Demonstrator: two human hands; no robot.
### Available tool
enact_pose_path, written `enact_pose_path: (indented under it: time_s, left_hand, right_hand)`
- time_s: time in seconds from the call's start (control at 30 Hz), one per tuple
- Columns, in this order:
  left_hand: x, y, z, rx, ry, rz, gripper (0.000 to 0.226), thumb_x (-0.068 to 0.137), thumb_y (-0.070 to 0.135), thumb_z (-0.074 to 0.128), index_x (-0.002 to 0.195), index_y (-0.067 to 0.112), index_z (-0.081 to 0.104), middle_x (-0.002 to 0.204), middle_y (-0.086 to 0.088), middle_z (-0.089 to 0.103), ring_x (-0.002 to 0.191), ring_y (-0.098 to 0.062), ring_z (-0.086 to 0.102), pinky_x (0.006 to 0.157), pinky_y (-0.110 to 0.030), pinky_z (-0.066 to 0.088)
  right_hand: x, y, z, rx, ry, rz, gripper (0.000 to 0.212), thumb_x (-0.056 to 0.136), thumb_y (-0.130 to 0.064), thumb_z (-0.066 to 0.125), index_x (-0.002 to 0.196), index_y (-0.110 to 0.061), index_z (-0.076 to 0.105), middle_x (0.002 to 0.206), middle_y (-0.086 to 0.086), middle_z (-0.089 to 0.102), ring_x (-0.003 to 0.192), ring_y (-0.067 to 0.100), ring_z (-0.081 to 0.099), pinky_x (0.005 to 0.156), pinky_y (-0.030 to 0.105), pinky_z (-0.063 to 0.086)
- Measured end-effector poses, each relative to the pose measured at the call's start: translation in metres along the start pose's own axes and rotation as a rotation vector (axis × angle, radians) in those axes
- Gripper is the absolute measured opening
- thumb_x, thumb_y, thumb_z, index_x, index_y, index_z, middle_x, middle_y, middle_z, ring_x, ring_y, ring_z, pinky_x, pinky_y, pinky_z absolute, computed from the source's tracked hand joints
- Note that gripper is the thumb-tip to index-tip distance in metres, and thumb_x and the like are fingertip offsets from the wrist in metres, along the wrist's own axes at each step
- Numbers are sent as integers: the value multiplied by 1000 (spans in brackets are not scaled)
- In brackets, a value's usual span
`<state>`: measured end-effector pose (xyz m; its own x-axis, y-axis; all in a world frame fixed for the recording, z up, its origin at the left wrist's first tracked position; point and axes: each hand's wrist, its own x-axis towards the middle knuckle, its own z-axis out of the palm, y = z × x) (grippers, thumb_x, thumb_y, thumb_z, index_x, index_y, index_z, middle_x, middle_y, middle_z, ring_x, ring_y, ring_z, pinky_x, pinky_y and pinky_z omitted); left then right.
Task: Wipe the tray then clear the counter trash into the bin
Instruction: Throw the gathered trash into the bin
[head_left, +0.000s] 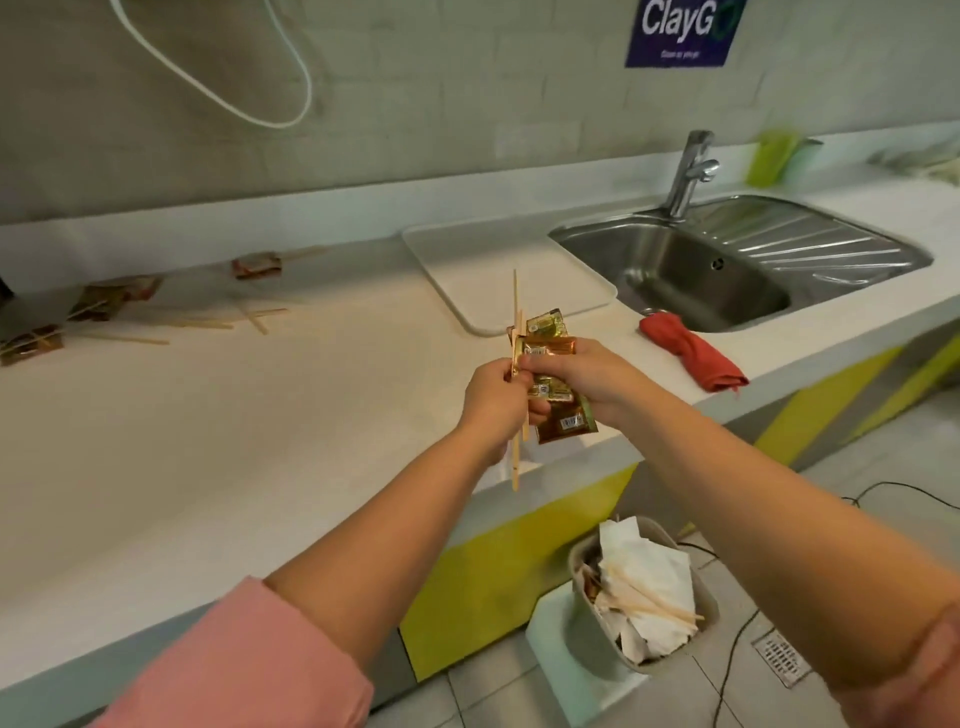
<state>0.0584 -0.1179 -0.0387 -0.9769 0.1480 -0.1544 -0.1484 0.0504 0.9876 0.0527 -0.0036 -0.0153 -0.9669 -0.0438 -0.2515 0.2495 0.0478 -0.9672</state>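
I'm watching both hands meeting above the front edge of the tabletop (234, 441). The left hand (493, 395) is gripping a bundle of wooden sticks (515, 312), its grip curled tight around them, with the sticks poking out above and below the fist. The right hand (587, 379) is pinching a stack of brown-gold sachets (563, 415), thumb on top and fingers under, and the sachets are pressing against the sticks. The white tray (493, 260) is lying flat on the tabletop just behind the hands, with its right edge next to the steel sink (727, 270). A crumpled red cloth (691, 353) is sitting on the tabletop between the sink and the front edge. More trash is lying well off to the left: loose sachets (111, 299) and loose sticks (208, 323), scattered flat on the surface. The bin (712, 608) is standing on the floor below the tabletop edge, under my right forearm, holding crumpled paper and some sticks. A tap (688, 171) is standing behind the sink, and a green cup (769, 156) is sitting further right, blurred.
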Motion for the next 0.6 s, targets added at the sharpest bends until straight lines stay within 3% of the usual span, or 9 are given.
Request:
enact_pose_path:
  time_s: [0.2,0.3,0.4,0.5,0.6]
  left_hand:
    - [-13,-34,100,66,-63,-56,23,101,15,33,119,9,46,100,-8,59,66,-14,58,73,-37,53]
    - [-21,-55,142,22,-120,-83,23,101,12,33,119,15,46,108,-7,60,71,-16,61,73,-36,53]
    - [-28,-89,179,-2,-138,-118,28,99,8,34,124,17,45,115,-4,59,82,-17,64,83,-40,56]
    - [-36,-132,206,-4,-120,-199,35,97,6,36,130,18,41,122,-6,57,100,-21,63,89,-44,55]
    - [-44,-166,227,-85,-56,-355,28,98,8,34,122,21,42,118,-7,59,106,-25,60,87,-36,54]
  right_hand:
    - [-33,42,-91,-166,11,4,9,85,-13,66,94,-11,66,83,9,71,69,22,66,64,31,55]
    - [-50,65,-133,-215,-68,27,3,87,-15,65,89,-14,66,74,3,71,58,15,64,59,26,53]
    - [-62,93,-165,-234,-155,59,3,88,-13,63,88,-15,66,71,0,68,52,10,60,55,22,50]
    - [-64,129,-187,-332,-195,128,3,87,-15,66,90,-16,66,76,0,68,64,9,63,62,22,51]
    - [-57,161,-199,-469,-276,203,4,85,-17,68,83,-19,65,76,-1,67,71,13,63,68,26,52]
